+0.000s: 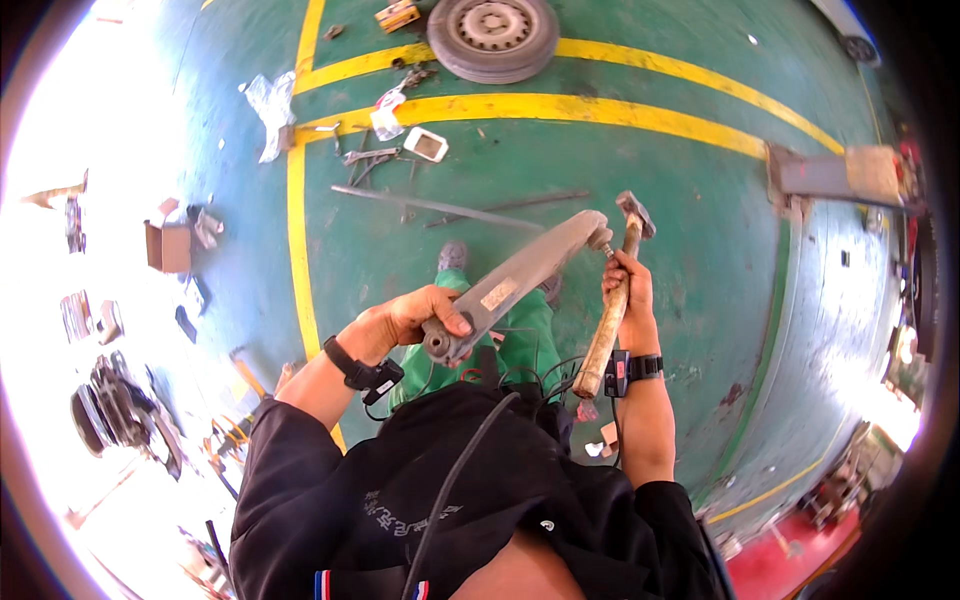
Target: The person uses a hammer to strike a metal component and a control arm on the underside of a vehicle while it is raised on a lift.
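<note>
My left hand (pixel 418 312) grips the near end of a grey metal suspension control arm (pixel 540 258), its thumb on top beside the bushing. The arm carries a pale label and slants up to the right. At its far end sits a ball joint (pixel 601 238), with its stud pointing toward my right hand (pixel 631 290). That hand is closed around the wooden handle of a hammer (pixel 602 350), close below the hammer's head, which points away from me. Whether the right fingers also touch the stud cannot be made out.
On the green floor ahead lie a long metal bar (pixel 430 205), several wrenches (pixel 372 155) and a white rectangular object (pixel 426 145). Beyond is a wheel (pixel 495 68). A plastic bag (pixel 268 110) and an open cardboard box (pixel 170 248) lie left; a lift arm (pixel 815 178) stands right.
</note>
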`<move>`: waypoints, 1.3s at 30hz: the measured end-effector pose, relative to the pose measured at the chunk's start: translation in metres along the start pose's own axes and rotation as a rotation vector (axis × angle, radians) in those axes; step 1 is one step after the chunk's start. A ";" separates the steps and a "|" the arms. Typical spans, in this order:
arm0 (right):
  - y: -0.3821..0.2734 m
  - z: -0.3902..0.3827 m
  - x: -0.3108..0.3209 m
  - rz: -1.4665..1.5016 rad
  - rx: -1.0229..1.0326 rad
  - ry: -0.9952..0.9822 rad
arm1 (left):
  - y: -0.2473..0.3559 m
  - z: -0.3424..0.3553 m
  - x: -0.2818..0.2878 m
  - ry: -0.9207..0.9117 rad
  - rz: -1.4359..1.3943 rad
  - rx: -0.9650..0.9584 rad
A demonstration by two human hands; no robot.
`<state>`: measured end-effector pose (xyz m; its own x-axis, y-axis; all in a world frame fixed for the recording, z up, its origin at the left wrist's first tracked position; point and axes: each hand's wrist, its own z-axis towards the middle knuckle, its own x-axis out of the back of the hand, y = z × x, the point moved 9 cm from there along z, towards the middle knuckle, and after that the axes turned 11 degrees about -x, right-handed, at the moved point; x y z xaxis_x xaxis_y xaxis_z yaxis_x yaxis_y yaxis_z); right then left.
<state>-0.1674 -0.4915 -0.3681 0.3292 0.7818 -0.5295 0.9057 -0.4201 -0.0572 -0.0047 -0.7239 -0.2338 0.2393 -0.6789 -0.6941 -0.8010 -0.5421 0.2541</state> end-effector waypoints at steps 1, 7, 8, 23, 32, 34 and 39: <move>0.005 0.008 0.007 0.025 -0.042 -0.004 | -0.004 -0.005 0.020 0.041 -0.035 -0.021; 0.038 0.016 0.057 0.472 -0.045 -0.016 | -0.001 -0.037 0.199 0.414 0.131 0.016; 0.049 0.006 0.060 0.536 -0.004 0.014 | -0.005 -0.032 0.231 0.469 0.331 0.037; 0.198 0.000 0.130 1.040 -0.049 0.374 | -0.085 -0.227 0.536 1.031 -0.343 -0.318; 0.192 0.089 -0.003 0.227 -0.267 0.178 | -0.165 -0.327 0.561 1.073 -0.951 -0.410; 0.210 0.082 -0.064 0.058 -0.181 0.238 | -0.184 -0.342 0.579 1.072 -1.045 -0.439; 0.240 0.114 -0.131 -0.194 -0.111 0.236 | -0.212 -0.368 0.625 1.078 -1.054 -0.494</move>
<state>-0.0235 -0.7479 -0.4090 0.1888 0.9330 -0.3064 0.9768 -0.2104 -0.0388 0.5171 -1.2158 -0.4736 0.9815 0.1882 0.0356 0.1671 -0.9320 0.3216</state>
